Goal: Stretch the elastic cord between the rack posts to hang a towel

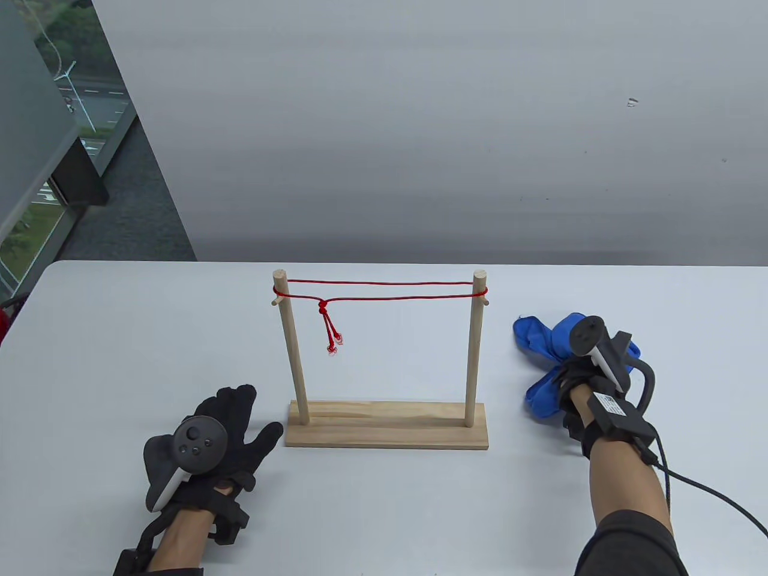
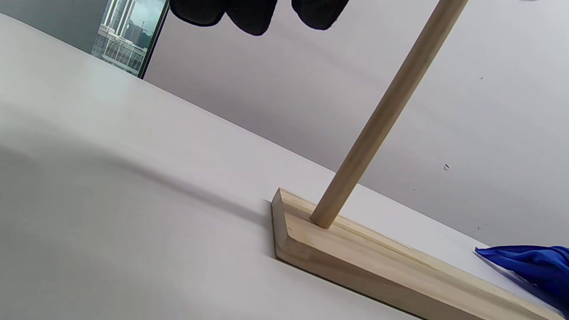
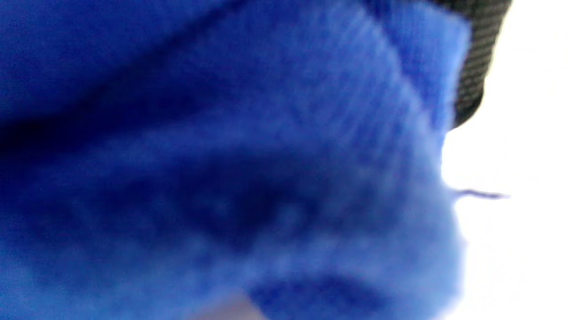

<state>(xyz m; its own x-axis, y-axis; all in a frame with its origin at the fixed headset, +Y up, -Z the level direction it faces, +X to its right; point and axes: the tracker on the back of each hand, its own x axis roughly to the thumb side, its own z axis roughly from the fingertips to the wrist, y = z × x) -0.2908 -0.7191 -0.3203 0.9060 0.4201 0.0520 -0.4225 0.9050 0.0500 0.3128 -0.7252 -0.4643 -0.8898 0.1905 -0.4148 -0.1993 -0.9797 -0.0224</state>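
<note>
Black-gloved left hand (image 1: 225,429) lies flat on the white surface (image 1: 120,336), fingers spread, nothing in it, just beside the near-left corner of the rack base (image 1: 387,426); left wrist view shows only its fingertips at the top edge, clear of the post. Right hand (image 1: 579,384), nearer the right edge, is down on the blue towel (image 1: 540,342) & bunching it; right wrist view is filled w/ blurred blue cloth right up against the lens, so it looks like a grip, tho the fingers themselves are hidden. Towel is crumpled on the surface, to the right of the rack, apart from it. Further back, both posts, left post (image 1: 291,348) & right post (image 1: 474,348), stand upright in the base. Red cord (image 1: 384,289) runs post to post near the tops as a double line, taut, resting on small pegs, w/ a knot (image 1: 323,306) near the left post & 2 loose ends hanging. Progress, as I judge it: cord step looks done; what's left is lifting the towel & draping it over the cord. Approx. halfway or a bit past.
</note>
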